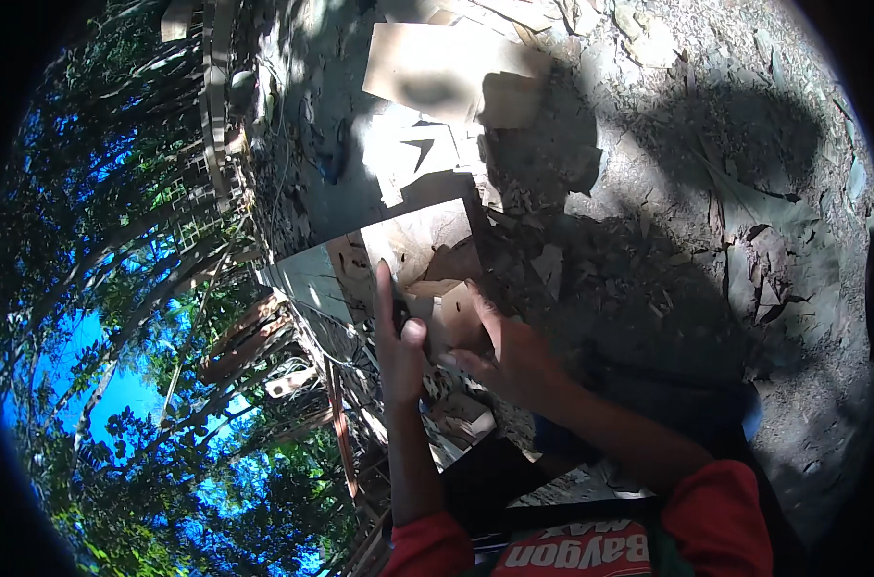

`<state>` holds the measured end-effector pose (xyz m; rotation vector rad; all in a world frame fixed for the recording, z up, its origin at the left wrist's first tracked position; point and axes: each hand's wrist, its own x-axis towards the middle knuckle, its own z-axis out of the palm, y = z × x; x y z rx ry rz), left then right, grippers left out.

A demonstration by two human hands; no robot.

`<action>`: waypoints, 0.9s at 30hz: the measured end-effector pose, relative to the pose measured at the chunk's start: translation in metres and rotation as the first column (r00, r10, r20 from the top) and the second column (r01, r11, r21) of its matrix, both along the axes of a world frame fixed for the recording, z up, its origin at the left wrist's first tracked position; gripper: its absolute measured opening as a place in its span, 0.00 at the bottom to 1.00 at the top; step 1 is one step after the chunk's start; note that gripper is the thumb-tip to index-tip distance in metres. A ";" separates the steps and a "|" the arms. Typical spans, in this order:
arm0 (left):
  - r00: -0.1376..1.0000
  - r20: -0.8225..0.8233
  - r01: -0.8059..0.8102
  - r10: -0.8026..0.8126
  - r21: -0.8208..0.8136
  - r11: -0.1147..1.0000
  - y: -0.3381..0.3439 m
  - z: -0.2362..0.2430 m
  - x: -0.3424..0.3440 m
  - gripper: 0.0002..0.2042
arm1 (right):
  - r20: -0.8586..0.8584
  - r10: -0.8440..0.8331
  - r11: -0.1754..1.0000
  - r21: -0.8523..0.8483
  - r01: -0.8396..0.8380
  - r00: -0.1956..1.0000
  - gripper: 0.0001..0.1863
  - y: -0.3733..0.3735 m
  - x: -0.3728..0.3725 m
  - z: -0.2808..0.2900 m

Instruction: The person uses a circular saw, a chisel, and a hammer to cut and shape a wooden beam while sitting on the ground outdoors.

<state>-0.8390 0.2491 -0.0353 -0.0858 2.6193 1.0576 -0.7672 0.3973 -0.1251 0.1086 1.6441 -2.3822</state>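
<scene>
Side by side in front of me, both hands are over a flat, light brown wooden-looking board (pixel 420 238) with darker brown patches. My left hand (pixel 399 348) lies along its left part, index finger stretched out and thumb bent. Something small and dark shows between that finger and thumb; its kind is too shadowed to make out. Between the hands is a small tan flat piece (pixel 453 310) with a dark spot. My right hand (pixel 502 354) takes hold of this piece from the right, index finger at its top and thumb lower down. Its lower part is in shadow.
Beyond the board lie a tan rectangular sheet (pixel 456 67) and bright white sheets (pixel 408 154) with a dark angular shadow. Dry leaves and scraps (pixel 769 269) litter the ground on the right. Sticks and split wood (pixel 240 341) stand at the left, before trees.
</scene>
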 end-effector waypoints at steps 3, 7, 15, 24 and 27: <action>0.969 0.107 -0.244 0.224 0.257 0.935 -0.004 0.009 -0.002 0.34 | -0.021 -0.063 0.996 -0.071 0.061 0.998 0.47 -0.002 0.004 -0.006; 0.987 -0.037 -0.160 0.156 -0.147 0.976 -0.008 0.011 -0.016 0.31 | -0.067 -0.249 0.963 -0.126 0.239 0.966 0.48 -0.017 0.007 -0.013; 0.938 -0.153 -0.347 0.312 -0.354 0.868 -0.033 0.016 -0.024 0.32 | 0.065 -0.162 0.923 -0.344 0.175 0.985 0.46 -0.023 0.007 -0.015; 0.936 -0.109 -0.350 0.334 -0.215 0.912 -0.038 0.013 -0.024 0.30 | 0.066 -0.278 0.901 -0.328 0.285 0.958 0.46 -0.024 0.006 -0.015; 0.955 -0.144 -0.291 0.261 -0.263 0.920 -0.031 0.010 -0.020 0.29 | 0.059 -0.306 0.898 -0.313 0.308 0.950 0.46 -0.028 0.007 -0.015</action>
